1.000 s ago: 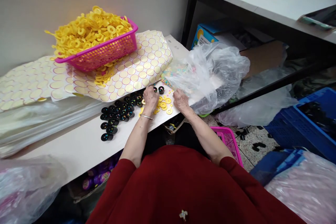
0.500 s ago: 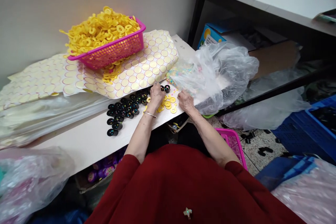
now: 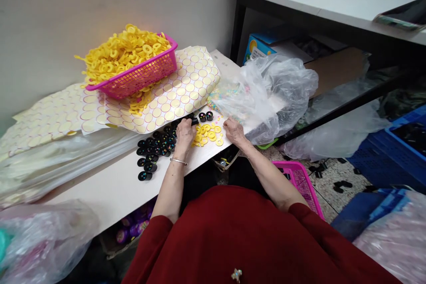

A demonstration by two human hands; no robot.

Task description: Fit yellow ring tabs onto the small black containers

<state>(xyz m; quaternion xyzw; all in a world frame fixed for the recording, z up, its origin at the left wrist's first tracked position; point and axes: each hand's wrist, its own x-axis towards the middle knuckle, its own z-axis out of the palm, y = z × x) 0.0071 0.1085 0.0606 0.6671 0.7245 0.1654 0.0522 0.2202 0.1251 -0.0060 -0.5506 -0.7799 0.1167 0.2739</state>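
Hands rest on white table [image 3: 109, 186]: left hand [image 3: 185, 132] grips a black cap [image 3: 194, 121] among black caps [image 3: 156, 148]; right hand [image 3: 234, 130], loosely curled, touches plastic bag [image 3: 273, 93] beside yellow rings [image 3: 208, 134].

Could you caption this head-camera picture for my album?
Left hand on black caps, right hand beside yellow rings, pink basket behind.

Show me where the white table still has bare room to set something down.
Bare white table lies left of the left hand, bounded by the black discs, clear plastic sheets and front edge. Crowded: yellow rings between the hands, right hand against the plastic bag.
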